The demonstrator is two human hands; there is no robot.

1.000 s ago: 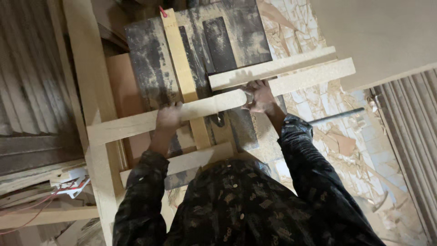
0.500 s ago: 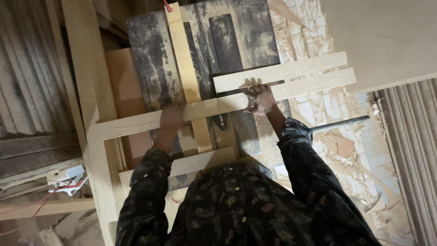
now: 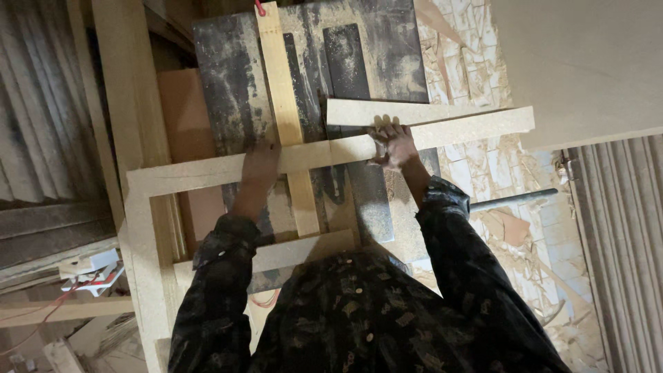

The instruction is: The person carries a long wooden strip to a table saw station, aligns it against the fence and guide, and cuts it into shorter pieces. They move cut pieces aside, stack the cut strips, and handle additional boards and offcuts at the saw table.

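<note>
Far left: stacked boards (image 3: 41, 124) and a white plug block with red cable (image 3: 93, 266), dim, details unclear. A tall upright plank (image 3: 121, 103) stands beside the dark saw table (image 3: 228, 90). A pale guide strip (image 3: 283, 97) runs lengthwise over the table, probably as a fence to keep stock square. Left hand (image 3: 261, 160) lies flat, fingers spread, pressing the long board (image 3: 207, 173) down; no closed grasp. The board lies crosswise over the table, likely so both hands steady it. Right hand (image 3: 392, 144) presses on it with fingers curled at the edge of a shorter offcut (image 3: 387, 110); whether it clasps anything, cannot tell. Blade not visible. Right: wood chips (image 3: 483, 173) on tiles, a metal bar (image 3: 514, 200) partly hidden by the sleeve.
</note>
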